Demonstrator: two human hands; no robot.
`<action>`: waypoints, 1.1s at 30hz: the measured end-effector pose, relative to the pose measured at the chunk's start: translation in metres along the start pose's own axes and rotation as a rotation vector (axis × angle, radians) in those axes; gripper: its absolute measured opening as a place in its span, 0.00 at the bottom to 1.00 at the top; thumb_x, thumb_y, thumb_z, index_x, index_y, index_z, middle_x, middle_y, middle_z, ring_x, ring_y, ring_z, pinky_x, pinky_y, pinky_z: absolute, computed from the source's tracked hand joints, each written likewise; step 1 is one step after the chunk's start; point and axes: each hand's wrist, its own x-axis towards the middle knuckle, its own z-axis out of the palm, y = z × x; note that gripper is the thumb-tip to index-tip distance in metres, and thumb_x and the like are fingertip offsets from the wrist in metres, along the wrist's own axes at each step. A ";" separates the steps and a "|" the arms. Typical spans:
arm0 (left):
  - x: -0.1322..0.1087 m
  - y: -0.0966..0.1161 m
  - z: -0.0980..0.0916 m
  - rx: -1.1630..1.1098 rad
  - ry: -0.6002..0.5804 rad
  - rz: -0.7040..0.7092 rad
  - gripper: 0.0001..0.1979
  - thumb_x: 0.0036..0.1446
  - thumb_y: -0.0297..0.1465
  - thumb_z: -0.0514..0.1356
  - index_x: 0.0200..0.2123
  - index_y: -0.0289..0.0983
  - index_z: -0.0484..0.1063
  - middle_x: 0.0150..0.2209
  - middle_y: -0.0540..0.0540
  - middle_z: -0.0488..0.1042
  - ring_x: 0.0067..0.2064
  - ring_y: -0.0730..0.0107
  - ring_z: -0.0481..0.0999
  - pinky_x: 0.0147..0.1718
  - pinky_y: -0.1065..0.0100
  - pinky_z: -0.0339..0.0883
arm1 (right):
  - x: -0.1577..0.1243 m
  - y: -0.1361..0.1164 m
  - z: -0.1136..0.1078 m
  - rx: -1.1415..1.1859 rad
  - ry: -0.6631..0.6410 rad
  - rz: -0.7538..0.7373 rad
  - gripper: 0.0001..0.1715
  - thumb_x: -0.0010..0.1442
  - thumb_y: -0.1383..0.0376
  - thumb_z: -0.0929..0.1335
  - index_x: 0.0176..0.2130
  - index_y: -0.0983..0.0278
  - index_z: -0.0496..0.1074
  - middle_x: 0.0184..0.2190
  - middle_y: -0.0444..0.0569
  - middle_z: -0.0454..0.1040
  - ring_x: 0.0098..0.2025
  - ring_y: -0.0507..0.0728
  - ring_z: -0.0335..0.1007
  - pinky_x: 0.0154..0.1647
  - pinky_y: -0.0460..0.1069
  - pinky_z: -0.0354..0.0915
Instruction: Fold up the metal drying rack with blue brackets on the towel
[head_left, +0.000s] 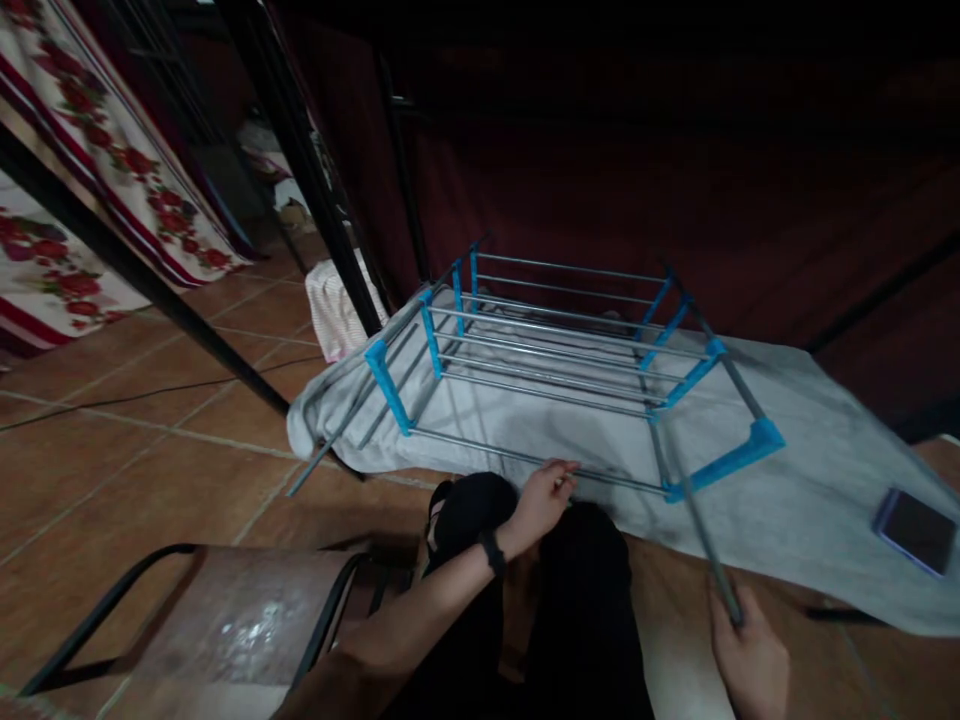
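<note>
A metal rack (555, 350) of grey rods and blue plastic joints lies on a grey cloth (810, 490) spread over the floor. My left hand (544, 495), with a black band at the wrist, is closed on the rack's nearest horizontal rod. My right hand (746, 655) at the lower right grips the end of a long grey side rod (697, 520) that runs up to a blue corner joint (739, 455). My dark-clothed knees lie between the two hands.
A phone (916, 530) rests on the cloth at the right. A metal-framed chair (225, 620) stands at the lower left. Black bed-frame posts (300, 150) and a floral sheet (97, 170) rise at the left. The floor is brown tile (135, 440).
</note>
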 end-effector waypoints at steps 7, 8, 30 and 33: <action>-0.040 0.032 -0.082 -0.560 0.210 -0.298 0.28 0.50 0.29 0.61 0.57 0.37 0.69 0.48 0.41 0.76 0.34 0.73 0.72 0.30 0.72 0.62 | -0.002 -0.131 0.003 -0.177 -0.100 -0.407 0.23 0.68 0.52 0.55 0.47 0.59 0.71 0.33 0.51 0.80 0.25 0.60 0.76 0.22 0.50 0.60; -0.040 0.036 -0.094 -0.616 0.230 -0.305 0.28 0.50 0.29 0.62 0.56 0.36 0.69 0.47 0.41 0.77 0.34 0.74 0.73 0.30 0.72 0.62 | 0.002 -0.154 0.001 -0.185 -0.058 -0.465 0.23 0.68 0.51 0.56 0.45 0.60 0.71 0.32 0.50 0.79 0.26 0.58 0.76 0.22 0.48 0.58; -0.013 -0.035 -0.194 -1.048 0.585 -0.413 0.05 0.60 0.27 0.59 0.39 0.32 0.73 0.34 0.43 0.78 0.25 0.78 0.72 0.23 0.76 0.65 | 0.059 -0.277 -0.005 -0.211 0.102 -0.826 0.12 0.68 0.63 0.61 0.44 0.61 0.73 0.37 0.51 0.73 0.39 0.59 0.67 0.41 0.54 0.56; -0.010 -0.037 -0.197 -1.040 0.600 -0.403 0.04 0.60 0.26 0.60 0.38 0.32 0.72 0.34 0.44 0.78 0.24 0.79 0.71 0.22 0.76 0.64 | 0.065 -0.279 -0.001 -0.192 0.094 -0.833 0.12 0.68 0.63 0.61 0.44 0.61 0.73 0.37 0.51 0.73 0.39 0.59 0.67 0.42 0.53 0.57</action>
